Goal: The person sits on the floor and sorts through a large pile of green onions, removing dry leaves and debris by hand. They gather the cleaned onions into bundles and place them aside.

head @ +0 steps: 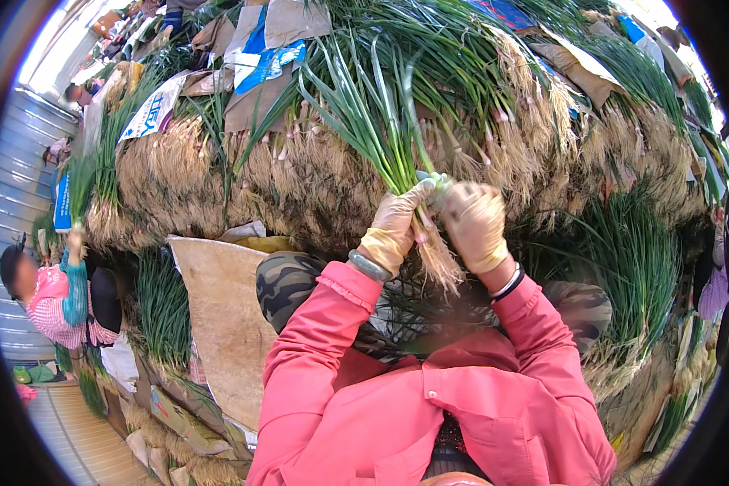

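Note:
My left hand (400,225), in a pale yellow glove, is closed around a small bunch of green onions (395,149). Their leaves fan up and to the left; pinkish-white bulbs and stringy roots hang down between my hands. Beside it, my gloved right hand (474,222) is blurred, its fingers at the stems just right of the left hand's fingertips. Whether it grips a stem or a leaf cannot be told. Behind both hands lies a long heap of green onions (334,176), with roots towards me and leaves pointing away.
A brown sheet (225,322) lies left of my knee. Upright bundles of green onions stand at left (163,304) and right (629,273). At far left a co-worker (54,291) holds up a bunch; part of another person (714,285) shows at far right. Cardboard pieces (258,103) lie on the heap.

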A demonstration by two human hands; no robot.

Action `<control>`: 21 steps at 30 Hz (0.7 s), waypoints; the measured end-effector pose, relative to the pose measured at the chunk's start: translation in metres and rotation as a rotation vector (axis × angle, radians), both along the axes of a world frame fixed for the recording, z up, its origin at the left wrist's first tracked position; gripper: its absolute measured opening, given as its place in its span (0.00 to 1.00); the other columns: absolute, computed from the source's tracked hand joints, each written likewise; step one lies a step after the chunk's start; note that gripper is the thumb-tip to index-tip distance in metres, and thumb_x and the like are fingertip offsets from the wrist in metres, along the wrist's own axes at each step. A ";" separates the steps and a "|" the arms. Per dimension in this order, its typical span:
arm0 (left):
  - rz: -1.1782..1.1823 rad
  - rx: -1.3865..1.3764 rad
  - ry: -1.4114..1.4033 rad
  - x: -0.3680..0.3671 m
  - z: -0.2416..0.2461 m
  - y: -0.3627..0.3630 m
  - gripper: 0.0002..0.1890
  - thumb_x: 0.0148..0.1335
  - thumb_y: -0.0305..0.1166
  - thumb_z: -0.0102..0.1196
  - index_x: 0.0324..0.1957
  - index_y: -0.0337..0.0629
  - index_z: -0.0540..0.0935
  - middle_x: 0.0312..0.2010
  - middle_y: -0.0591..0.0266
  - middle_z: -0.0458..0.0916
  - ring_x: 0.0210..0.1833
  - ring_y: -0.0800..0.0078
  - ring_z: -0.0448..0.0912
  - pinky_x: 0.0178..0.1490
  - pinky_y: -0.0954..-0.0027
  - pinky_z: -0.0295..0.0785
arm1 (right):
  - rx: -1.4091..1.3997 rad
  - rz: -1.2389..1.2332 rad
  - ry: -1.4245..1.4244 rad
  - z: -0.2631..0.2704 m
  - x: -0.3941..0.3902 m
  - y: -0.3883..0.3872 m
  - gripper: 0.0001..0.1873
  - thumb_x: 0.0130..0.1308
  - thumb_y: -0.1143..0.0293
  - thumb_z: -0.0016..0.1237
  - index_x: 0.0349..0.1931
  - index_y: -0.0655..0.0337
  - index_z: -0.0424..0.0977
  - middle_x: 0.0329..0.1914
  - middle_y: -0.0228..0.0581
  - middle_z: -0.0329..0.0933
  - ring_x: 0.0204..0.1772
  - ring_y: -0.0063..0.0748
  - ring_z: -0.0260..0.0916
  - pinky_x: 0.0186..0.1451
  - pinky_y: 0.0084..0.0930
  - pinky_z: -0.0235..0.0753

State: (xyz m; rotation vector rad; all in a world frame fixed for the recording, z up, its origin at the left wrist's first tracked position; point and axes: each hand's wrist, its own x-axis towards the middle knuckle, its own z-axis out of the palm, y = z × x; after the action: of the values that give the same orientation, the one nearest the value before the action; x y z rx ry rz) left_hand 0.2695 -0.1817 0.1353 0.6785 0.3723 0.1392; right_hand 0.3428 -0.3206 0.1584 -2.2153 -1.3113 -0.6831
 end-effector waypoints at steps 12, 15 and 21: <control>-0.074 -0.267 0.051 -0.010 -0.015 0.001 0.12 0.61 0.37 0.60 0.42 0.42 0.78 0.30 0.62 0.82 0.26 0.71 0.80 0.31 0.69 0.79 | 0.455 0.127 1.672 -0.005 0.033 0.029 0.12 0.64 0.66 0.55 0.42 0.64 0.79 0.33 0.30 0.80 0.31 0.18 0.71 0.37 0.15 0.71; 0.007 -0.205 0.075 -0.007 -0.014 -0.004 0.11 0.61 0.38 0.58 0.39 0.43 0.78 0.27 0.64 0.81 0.20 0.73 0.77 0.23 0.70 0.76 | 0.710 0.200 1.755 -0.028 0.026 0.048 0.08 0.64 0.71 0.54 0.40 0.64 0.78 0.32 0.26 0.78 0.32 0.16 0.71 0.37 0.15 0.71; 0.032 -0.165 0.153 -0.008 -0.007 -0.004 0.07 0.62 0.35 0.57 0.34 0.45 0.76 0.19 0.71 0.74 0.16 0.77 0.71 0.19 0.73 0.69 | 1.021 0.497 1.632 -0.020 -0.003 0.006 0.09 0.71 0.70 0.44 0.40 0.67 0.76 0.37 0.37 0.78 0.38 0.23 0.71 0.44 0.21 0.71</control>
State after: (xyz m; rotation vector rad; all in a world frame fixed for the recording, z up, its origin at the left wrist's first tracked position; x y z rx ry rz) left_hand 0.2616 -0.1862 0.1279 0.5221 0.5353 0.0860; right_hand 0.3401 -0.3148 0.1387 -0.8607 -0.3362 0.5538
